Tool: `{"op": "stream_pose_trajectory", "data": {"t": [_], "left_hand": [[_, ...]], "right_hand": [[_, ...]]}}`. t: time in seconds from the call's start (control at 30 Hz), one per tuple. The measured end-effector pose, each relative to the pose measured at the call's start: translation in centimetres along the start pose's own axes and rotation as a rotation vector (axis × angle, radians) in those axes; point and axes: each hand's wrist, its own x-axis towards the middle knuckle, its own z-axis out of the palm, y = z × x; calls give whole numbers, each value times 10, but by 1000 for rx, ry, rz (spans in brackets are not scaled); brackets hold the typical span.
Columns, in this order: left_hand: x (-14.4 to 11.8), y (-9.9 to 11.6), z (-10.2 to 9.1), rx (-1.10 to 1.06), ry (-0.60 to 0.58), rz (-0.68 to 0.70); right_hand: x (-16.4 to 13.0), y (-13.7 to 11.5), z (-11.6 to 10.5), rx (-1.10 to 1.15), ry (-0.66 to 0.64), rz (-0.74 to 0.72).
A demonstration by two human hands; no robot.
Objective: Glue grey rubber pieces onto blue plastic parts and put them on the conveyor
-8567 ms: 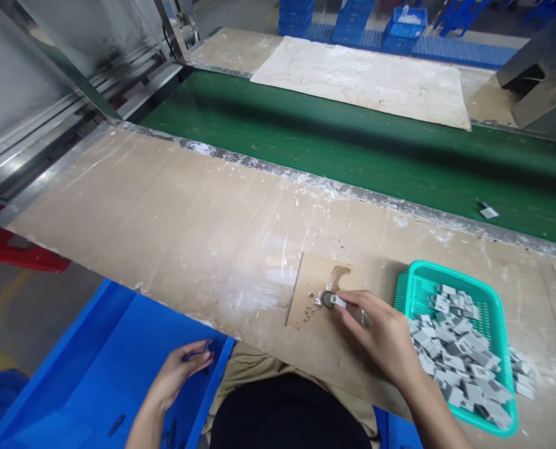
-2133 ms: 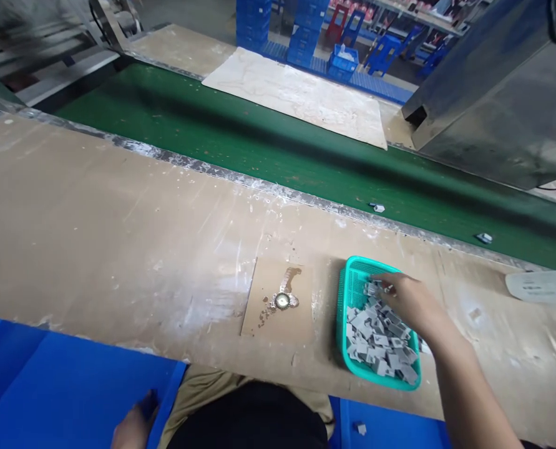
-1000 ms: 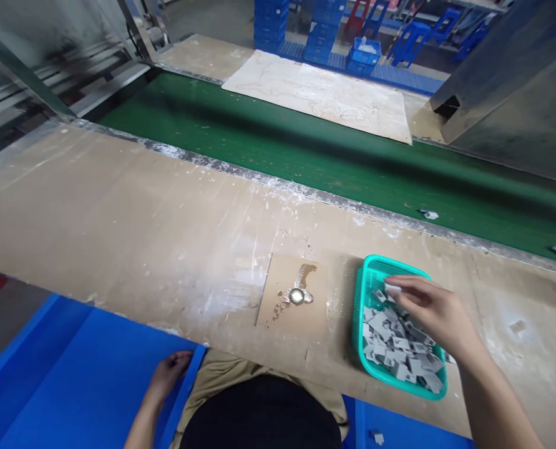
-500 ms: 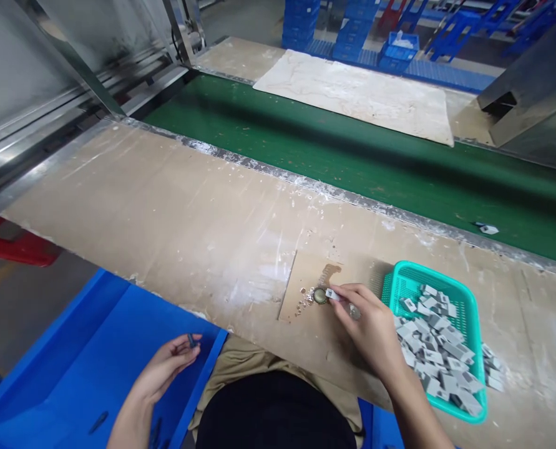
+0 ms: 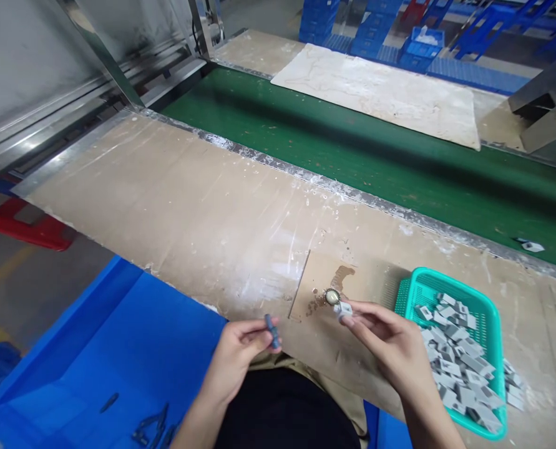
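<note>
Between the thumb and fingers of my left hand (image 5: 240, 352) is a small dark blue-grey stick-like part (image 5: 272, 331), held above the table's front edge. My right hand (image 5: 390, 343) pinches a small light grey block (image 5: 345, 308) with an opening in its face. Just beyond that block lies a small round cap (image 5: 332, 297) with a pale inside, on a thin tan board (image 5: 319, 268) marked by wet brown spots. To the right of my right hand stands a turquoise basket (image 5: 501, 349) with many similar grey blocks (image 5: 465, 358) inside.
A blue bin (image 5: 141, 337) at the lower left holds several dark parts (image 5: 151, 427). Behind the table (image 5: 175, 193) runs a green belt (image 5: 306, 125) carrying one grey block with a dark part (image 5: 532, 246). More grey blocks (image 5: 513, 386) lie right of the basket.
My left hand has come up and right from over the blue bin with the dark part. My right hand has drawn the grey block slightly back from the cap. The view has shifted a little.
</note>
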Motion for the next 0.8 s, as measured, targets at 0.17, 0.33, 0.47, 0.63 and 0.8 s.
{"op": "stream_pose_trajectory", "data": {"t": [0.17, 0.33, 0.47, 0.63, 0.8], "left_hand": [[8, 4, 54, 27, -84, 134], [6, 13, 71, 150, -209, 199], [2, 13, 74, 248, -124, 336], [10, 10, 75, 425, -135, 455], [18, 16, 67, 397, -118, 410]], "right_hand": [[-20, -13, 6, 172, 14, 22], [-23, -11, 11, 131, 10, -74], [-23, -8, 8, 50, -31, -90], [-21, -10, 5, -45, -87, -75], [26, -2, -38, -292, 0, -88]]}}
